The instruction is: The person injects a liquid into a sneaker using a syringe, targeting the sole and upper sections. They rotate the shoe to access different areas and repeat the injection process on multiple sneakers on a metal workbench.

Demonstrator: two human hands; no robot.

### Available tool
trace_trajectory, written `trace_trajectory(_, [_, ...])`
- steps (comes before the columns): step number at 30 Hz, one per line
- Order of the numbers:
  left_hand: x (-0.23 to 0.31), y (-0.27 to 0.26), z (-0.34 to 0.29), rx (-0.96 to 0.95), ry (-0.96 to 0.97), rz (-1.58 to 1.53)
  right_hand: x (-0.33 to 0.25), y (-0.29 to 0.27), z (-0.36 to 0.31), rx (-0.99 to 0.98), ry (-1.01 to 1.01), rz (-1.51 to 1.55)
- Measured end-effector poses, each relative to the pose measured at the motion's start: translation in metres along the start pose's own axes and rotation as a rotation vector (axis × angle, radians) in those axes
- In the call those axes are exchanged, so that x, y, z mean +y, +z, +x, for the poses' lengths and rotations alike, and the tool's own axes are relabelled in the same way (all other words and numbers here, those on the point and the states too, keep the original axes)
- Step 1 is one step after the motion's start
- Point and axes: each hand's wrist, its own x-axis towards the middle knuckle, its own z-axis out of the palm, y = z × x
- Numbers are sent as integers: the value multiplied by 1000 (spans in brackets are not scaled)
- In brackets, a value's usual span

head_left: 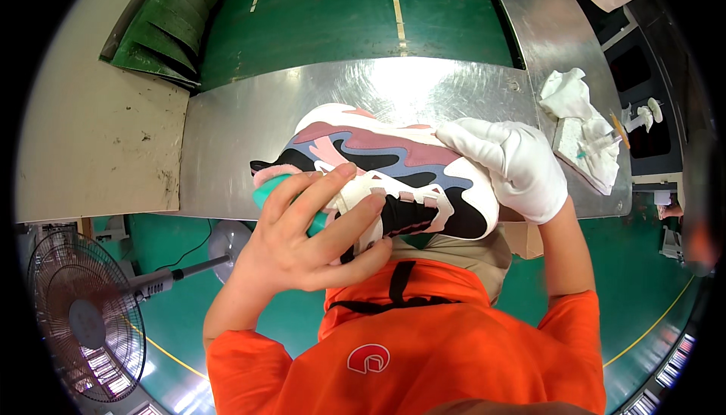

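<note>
Head view, looking straight down. Person in an orange shirt (423, 339) stands at a shiny metal worktop (242, 143) and holds a sneaker (393, 169) over its near edge, close to the chest. The sneaker is multicolour: white, pink, mauve, blue and black panels, white sole side turned away from the person, heel end to the left, toe end to the right.

Left hand (302, 241) is bare, fingers spread and curled over the heel and lace area, gripping the sneaker together with a teal object (265, 192) that sticks out just beside the collar; what the teal thing is, cannot tell. Right hand (518, 165) wears a white glove and is closed over the toe end, pressing on the upper from the far side. Both hands are holding the sneaker; it is lifted, whether it touches the worktop cannot tell.

On the right part of the worktop, well apart from the sneaker: a crumpled white cloth (567, 94) lying on a white pad (586, 154), with a small brush (618, 129) resting across it.

Below the worktop, lower left, a standing fan (83, 317) on the green floor (340, 14). Yellow lines run across the floor.
</note>
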Motion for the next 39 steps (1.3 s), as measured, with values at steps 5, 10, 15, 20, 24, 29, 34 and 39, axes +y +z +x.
trace_trajectory(5, [3, 0, -1, -16, -19, 15, -3, -13, 7, -219, 94, -25])
trace_trajectory(10, [3, -3, 2, -57, -32, 63, 0, -20, 8, -267, -149, -365])
trace_trajectory(15, [-1, -1, 0, -25, -6, 51, 3, -24, 2, -91, -57, -106])
trace_trajectory(20, [3, -2, -4, -4, 28, 60, -12, -35, -60, 499, 133, -167])
trace_trajectory(24, [8, -1, -9, 27, 28, 91, -16, -37, -109, 932, 451, -378])
trace_trajectory(29, [5, -19, 1, -82, -28, 79, 27, -65, -128, 900, 1059, -352])
trace_trajectory(34, [-15, -52, -14, -68, -457, 232, 77, -71, -116, 928, 1002, 206])
trace_trajectory(39, [-70, -88, -58, -122, -806, 306, 107, -81, -113, 812, 930, 278])
